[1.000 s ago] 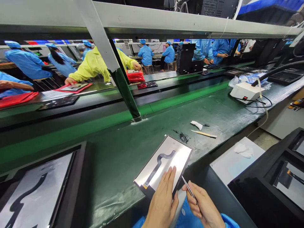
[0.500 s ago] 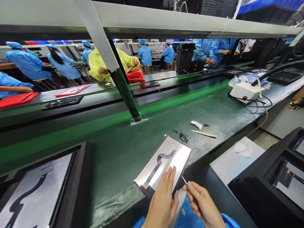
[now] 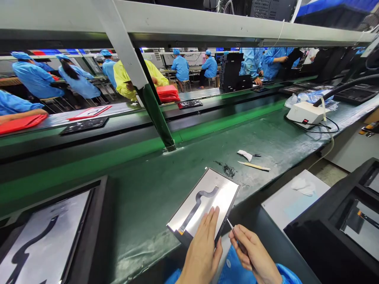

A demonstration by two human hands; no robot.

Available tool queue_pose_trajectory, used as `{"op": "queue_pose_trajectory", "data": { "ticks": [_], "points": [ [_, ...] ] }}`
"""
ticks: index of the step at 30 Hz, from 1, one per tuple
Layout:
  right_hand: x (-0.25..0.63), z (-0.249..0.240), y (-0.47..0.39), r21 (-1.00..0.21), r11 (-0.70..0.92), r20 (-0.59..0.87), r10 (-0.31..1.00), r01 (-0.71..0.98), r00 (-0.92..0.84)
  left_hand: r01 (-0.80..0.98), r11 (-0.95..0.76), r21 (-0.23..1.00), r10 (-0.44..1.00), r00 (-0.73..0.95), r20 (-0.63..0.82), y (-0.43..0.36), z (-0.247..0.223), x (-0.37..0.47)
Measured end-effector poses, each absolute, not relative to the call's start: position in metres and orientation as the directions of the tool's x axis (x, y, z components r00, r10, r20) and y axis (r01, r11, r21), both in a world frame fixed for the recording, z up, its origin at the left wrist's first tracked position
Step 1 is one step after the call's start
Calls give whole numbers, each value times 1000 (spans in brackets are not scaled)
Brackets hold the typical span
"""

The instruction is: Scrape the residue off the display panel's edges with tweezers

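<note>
A silver display panel [image 3: 204, 201] with a dark, curved flat cable stuck to its back lies at the green bench's front edge. Across its lower right part rests my left hand [image 3: 204, 244], fingers extended on the metal and thumb by the near edge. My right hand [image 3: 251, 252] is closed on a thin pointed metal tool [image 3: 231, 225], whose tip is at the panel's right edge. Dark scraps [image 3: 229, 170] lie just beyond the panel.
A yellowish blade-like tool [image 3: 254, 166] and crumpled white paper [image 3: 245, 155] lie on the bench [image 3: 139, 185]. Black trays with panels stand left and right. A white box [image 3: 306, 114] with cables is at the right; a slanted post [image 3: 155, 114] rises ahead. Co-workers sit beyond.
Both my hands and the panel have barely moved. On the line beyond, dark wrapped items have shifted slightly right, and co-workers have moved their arms.
</note>
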State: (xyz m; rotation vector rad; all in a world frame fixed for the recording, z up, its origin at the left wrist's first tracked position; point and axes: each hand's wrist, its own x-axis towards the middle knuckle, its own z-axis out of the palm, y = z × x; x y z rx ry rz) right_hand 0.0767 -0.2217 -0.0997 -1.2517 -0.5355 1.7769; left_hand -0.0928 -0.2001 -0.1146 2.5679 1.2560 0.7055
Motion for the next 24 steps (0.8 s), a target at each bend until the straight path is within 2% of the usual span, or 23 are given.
{"op": "queue_pose_trajectory", "data": {
  "ticks": [6,15,21,24],
  "points": [
    [82,-104,-221,-726,-579,-575,807,-373,-134,689,-617,379,786,520,334,-200,-114,-92],
    [91,-103,-216,-823,-505,-488,863,-258,-132,696,-614,371,788,518,333,-200,-113,-92],
    [95,-107,-212,-781,-583,-550,812,-226,-195,680,-630,375,776,535,333,-196,-109,-96],
    [97,-103,-210,-802,-562,-522,824,-204,-219,671,-641,372,767,551,328,-193,-108,-99]
  ]
}}
